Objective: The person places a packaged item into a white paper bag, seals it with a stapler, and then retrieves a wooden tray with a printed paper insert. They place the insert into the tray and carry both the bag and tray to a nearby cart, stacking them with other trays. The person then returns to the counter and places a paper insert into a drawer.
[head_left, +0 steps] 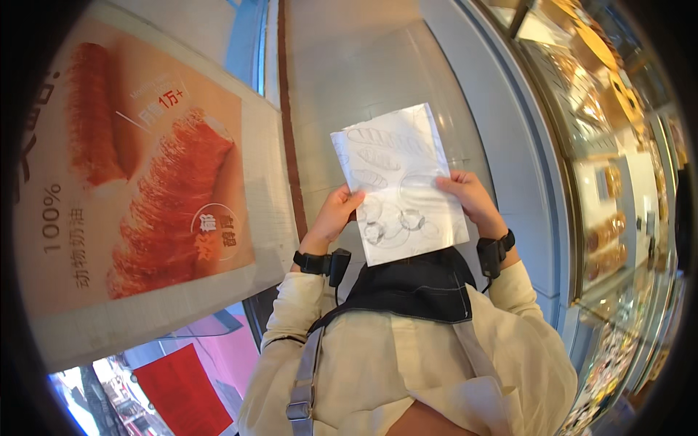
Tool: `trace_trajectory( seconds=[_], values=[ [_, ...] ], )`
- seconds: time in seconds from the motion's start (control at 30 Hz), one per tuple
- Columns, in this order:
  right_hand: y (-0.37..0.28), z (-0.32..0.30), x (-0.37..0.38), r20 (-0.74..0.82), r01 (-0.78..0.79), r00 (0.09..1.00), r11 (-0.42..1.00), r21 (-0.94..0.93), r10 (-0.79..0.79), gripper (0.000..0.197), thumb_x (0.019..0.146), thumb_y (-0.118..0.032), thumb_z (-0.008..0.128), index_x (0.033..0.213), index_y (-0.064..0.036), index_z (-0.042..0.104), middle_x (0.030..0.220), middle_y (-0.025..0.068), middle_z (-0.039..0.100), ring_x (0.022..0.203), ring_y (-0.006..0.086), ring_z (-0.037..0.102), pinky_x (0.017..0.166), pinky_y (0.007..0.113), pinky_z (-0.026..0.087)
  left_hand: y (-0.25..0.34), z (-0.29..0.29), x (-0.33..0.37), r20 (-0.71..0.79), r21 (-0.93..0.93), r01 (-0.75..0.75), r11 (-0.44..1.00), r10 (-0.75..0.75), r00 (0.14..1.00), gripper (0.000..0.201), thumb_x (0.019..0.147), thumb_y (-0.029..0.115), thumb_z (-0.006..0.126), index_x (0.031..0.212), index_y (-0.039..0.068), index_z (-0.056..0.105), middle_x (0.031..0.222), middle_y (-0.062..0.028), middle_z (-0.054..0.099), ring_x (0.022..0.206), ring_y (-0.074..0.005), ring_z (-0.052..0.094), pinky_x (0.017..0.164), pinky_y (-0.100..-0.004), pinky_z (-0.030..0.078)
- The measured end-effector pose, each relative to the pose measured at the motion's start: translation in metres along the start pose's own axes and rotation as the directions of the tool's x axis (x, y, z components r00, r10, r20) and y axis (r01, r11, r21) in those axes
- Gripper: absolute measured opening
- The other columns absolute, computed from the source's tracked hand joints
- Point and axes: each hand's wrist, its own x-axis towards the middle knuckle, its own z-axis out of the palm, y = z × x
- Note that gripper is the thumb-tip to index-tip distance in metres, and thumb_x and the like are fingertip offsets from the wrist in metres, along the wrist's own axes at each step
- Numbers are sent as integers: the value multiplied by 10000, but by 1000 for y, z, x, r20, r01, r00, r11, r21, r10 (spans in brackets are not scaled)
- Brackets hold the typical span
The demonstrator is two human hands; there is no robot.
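Note:
Between my two hands is a white sheet of paper (pixel 396 185) with pencil sketches of bread loaves and rounder shapes on it. My left hand (pixel 337 213) pinches its left edge, thumb on the front and the other fingers mostly hidden behind. On the opposite edge, my right hand (pixel 472 200) grips the sheet the same way, thumb lying on the drawing. The paper is tilted slightly and shows a faint crease across the middle. Each wrist wears a black strap with a small box. Below the sheet is my dark apron (pixel 407 294).
To the left, a large poster (pixel 160 167) of reddish rolled pastries covers a panel. A glass display case (pixel 611 211) with baked goods and warm lights runs along the right. Grey floor (pixel 349 65) stretches ahead. A red sheet (pixel 183 392) hangs at the lower left.

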Motion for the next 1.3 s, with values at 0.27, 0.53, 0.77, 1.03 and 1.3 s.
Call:
trace_trajectory(
  seconds=[0.27,0.53,0.77,1.03,1.3],
  values=[
    [-146,-27,243,144,-21,990,991,133,1,207,856,-1,396,800,-35,592,732,35,586,618,107,570,562,236,482,134,-58,202,-3,148,-160,976,162,987,281,852,-10,405,911,27,677,899,-25,616,791,-106,532,716,-223,411],
    [-275,-91,448,25,251,968,968,33,-252,240,927,-82,402,736,-83,547,695,-11,528,667,80,510,612,213,435,256,-86,432,68,-318,-80,945,107,992,523,969,423,328,1322,40,374,1219,-89,525,1044,-163,569,820,-284,499],
    [-370,-147,581,-154,388,914,920,63,-375,178,901,-104,422,816,-78,576,763,3,561,643,75,530,604,188,427,380,-76,626,202,164,170,972,-201,958,308,949,225,487,1155,1,533,1017,-25,618,856,-101,589,770,-248,483],
    [-508,-211,804,-34,173,984,983,-53,-175,376,916,-266,508,1188,-9,539,964,76,630,777,113,609,668,245,493,460,-127,866,-7,374,-239,896,261,965,273,937,218,519,1047,-24,582,909,-40,638,802,-78,557,720,-244,467],
    [-628,-237,1054,-82,265,953,936,-231,-290,205,900,-138,549,995,23,631,819,-2,631,708,53,545,622,216,451,571,-184,1059,-115,281,-111,953,148,982,240,911,169,552,1066,-13,565,866,-65,647,740,-116,604,596,-241,489]
  ],
)
